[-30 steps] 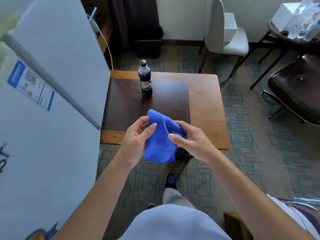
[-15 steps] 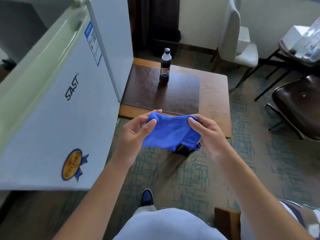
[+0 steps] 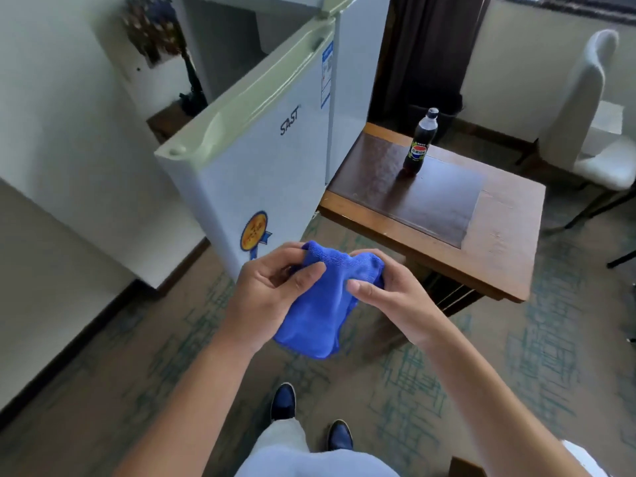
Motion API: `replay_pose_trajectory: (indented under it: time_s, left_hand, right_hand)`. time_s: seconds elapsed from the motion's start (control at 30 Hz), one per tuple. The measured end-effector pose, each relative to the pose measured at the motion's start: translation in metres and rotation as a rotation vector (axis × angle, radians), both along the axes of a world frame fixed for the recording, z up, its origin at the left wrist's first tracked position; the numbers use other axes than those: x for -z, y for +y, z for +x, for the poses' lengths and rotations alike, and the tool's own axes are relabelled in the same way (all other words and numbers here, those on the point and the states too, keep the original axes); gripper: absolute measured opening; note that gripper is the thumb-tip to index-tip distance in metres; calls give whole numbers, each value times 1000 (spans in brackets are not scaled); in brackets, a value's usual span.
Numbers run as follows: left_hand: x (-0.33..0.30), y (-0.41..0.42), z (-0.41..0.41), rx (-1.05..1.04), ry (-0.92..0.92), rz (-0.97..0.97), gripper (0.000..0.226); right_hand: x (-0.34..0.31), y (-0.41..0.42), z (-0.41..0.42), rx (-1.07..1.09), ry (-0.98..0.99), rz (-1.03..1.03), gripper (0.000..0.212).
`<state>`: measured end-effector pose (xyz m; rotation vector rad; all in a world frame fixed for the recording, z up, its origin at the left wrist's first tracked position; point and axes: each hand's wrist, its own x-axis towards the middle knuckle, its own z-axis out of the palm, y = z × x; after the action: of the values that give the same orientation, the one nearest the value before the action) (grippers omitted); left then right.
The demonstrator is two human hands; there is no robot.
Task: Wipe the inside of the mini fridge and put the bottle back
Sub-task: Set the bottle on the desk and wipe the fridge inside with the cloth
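Observation:
A blue cloth [image 3: 321, 311] hangs bunched between both hands, low in the middle of the view. My left hand [image 3: 272, 294] pinches its upper left part and my right hand [image 3: 392, 297] grips its right side. The white mini fridge's door [image 3: 275, 160] stands open just behind the cloth, its outer face toward me. The fridge body [image 3: 227, 46] shows at the top; its inside is mostly hidden by the door. A dark cola bottle [image 3: 420, 142] stands upright on the wooden table [image 3: 499, 235] to the right, well away from both hands.
A white chair [image 3: 599, 132] stands at the far right behind the table. A white wall and cabinet [image 3: 69, 160] run along the left. Patterned carpet [image 3: 516, 356] covers the floor, and my shoes [image 3: 282, 401] show below the hands.
The view has swung left, bringing the fridge door's top edge and the left wall into sight. Both hands have regathered the cloth, which was stretched flat and now hangs bunched.

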<state>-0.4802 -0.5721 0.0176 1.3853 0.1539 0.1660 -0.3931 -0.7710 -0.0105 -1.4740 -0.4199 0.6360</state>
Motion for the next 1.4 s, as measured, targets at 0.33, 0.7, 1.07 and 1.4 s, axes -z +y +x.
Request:
replay_pose_trajectory:
  time_s: [0.33, 0.7, 1.07, 1.4]
  left_hand:
    - [-5, 130, -87, -314, -126, 13, 30]
    - [-11, 323, -154, -162, 45, -30, 51]
    - [-8, 414, -75, -183, 10, 94, 28]
    - [-30, 465, 93, -75, -68, 182, 27]
  right_hand:
    - [-29, 131, -76, 144, -159, 154, 19]
    - [-37, 345, -161, 255, -133, 279, 63]
    - [-29, 434, -98, 305, -28, 169, 63]
    - [-12, 498, 36, 245, 479, 432, 92]
